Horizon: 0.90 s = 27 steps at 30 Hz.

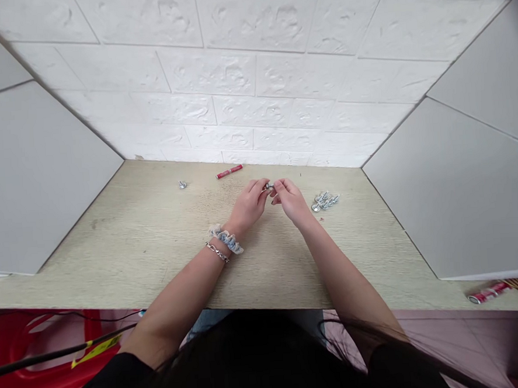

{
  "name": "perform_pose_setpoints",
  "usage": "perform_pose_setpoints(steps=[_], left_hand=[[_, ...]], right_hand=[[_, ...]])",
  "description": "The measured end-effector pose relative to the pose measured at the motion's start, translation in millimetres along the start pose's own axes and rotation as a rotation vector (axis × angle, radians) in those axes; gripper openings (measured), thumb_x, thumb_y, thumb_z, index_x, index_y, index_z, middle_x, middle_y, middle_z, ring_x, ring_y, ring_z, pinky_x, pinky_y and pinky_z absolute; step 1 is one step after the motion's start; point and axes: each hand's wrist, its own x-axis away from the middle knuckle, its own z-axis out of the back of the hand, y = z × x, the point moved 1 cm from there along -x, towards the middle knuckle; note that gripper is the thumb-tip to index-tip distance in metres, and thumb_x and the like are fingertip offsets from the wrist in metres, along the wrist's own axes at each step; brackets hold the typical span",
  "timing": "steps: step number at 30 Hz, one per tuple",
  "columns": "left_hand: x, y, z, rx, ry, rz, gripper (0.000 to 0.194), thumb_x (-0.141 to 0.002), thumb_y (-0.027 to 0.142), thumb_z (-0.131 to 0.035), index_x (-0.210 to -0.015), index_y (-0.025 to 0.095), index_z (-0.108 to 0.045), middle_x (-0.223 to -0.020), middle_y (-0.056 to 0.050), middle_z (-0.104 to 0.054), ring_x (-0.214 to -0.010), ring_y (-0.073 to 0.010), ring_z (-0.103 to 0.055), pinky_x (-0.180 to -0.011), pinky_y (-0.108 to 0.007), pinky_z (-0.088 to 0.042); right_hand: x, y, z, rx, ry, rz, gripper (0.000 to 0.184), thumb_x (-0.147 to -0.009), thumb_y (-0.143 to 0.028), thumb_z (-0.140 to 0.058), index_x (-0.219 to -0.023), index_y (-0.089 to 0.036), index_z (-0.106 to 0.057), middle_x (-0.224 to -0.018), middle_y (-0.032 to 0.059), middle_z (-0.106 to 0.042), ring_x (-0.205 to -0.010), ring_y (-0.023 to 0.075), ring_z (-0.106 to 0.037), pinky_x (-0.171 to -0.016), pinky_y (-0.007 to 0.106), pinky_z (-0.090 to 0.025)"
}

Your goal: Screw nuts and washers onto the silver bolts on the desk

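My left hand and my right hand meet above the middle of the wooden table. Both pinch one small silvery metal part between their fingertips; it is too small to name exactly. The left wrist wears a pale scrunchie and a chain bracelet. A pile of several silvery metal pieces lies just right of my right hand. A single silvery piece lies apart at the far left.
A red pen-like stick lies near the back wall. White panels close in the table on both sides, with a white brick wall behind. Another red item lies at the front right edge. Red objects sit below the table at left.
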Motion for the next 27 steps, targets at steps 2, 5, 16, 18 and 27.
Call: perform_pose_setpoints(steps=[2, 5, 16, 18, 27], left_hand=[[-0.2, -1.3, -0.8, -0.005, 0.004, 0.011, 0.023, -0.088, 0.022, -0.040, -0.108, 0.014, -0.049, -0.098, -0.009, -0.058, -0.091, -0.0149, -0.055, -0.081, -0.029, -0.046], [-0.3, -3.4, -2.1, -0.004, 0.007, 0.025, 0.023, -0.088, 0.023, -0.041, -0.107, 0.014, -0.049, -0.097, -0.009, -0.058, -0.090, -0.0152, -0.055, -0.080, -0.029, -0.046], [0.0, -1.8, -2.4, 0.029, 0.009, 0.010, 0.022, -0.088, 0.022, -0.040, -0.107, 0.016, -0.050, -0.097, -0.008, -0.058, -0.091, -0.0150, -0.055, -0.080, -0.030, -0.046], [0.3, 1.2, -1.6, 0.044, 0.000, -0.018, 0.022, -0.088, 0.021, -0.039, -0.107, 0.015, -0.049, -0.097, -0.008, -0.058, -0.091, -0.0147, -0.055, -0.080, -0.029, -0.046], [3.0, 9.1, 0.8, 0.026, -0.083, -0.114, 0.025, -0.089, 0.023, -0.035, -0.110, 0.015, -0.047, -0.097, -0.009, -0.057, -0.090, -0.0157, -0.054, -0.079, -0.030, -0.046]], right_hand=[[-0.5, 1.3, -1.4, -0.014, -0.001, 0.028, 0.030, -0.076, -0.049, -0.048, -0.080, -0.019, -0.045, -0.069, -0.0046, -0.052, -0.053, 0.0057, -0.049, -0.060, 0.024, -0.042], [-1.9, 3.0, -2.6, -0.067, -0.017, 0.063, 0.024, -0.074, -0.041, -0.051, -0.084, -0.020, -0.044, -0.071, -0.0053, -0.051, -0.056, 0.0055, -0.048, -0.062, 0.023, -0.042], [-0.5, -4.2, -1.4, -0.201, -0.019, -0.016, 0.035, -0.069, -0.048, -0.056, -0.087, -0.021, -0.044, -0.069, -0.0065, -0.053, -0.055, 0.0052, -0.052, -0.063, 0.023, -0.044], [-0.2, -3.8, -0.4, -0.200, 0.012, -0.052, 0.041, -0.070, -0.058, -0.050, -0.089, -0.022, -0.043, -0.067, -0.0061, -0.054, -0.052, 0.0058, -0.053, -0.059, 0.022, -0.043], [-3.0, 4.3, 4.8, 0.065, -0.041, -0.131, 0.062, -0.075, -0.072, -0.023, -0.051, -0.018, -0.044, -0.044, 0.0012, -0.049, -0.045, 0.0110, -0.049, -0.051, 0.025, -0.041]])
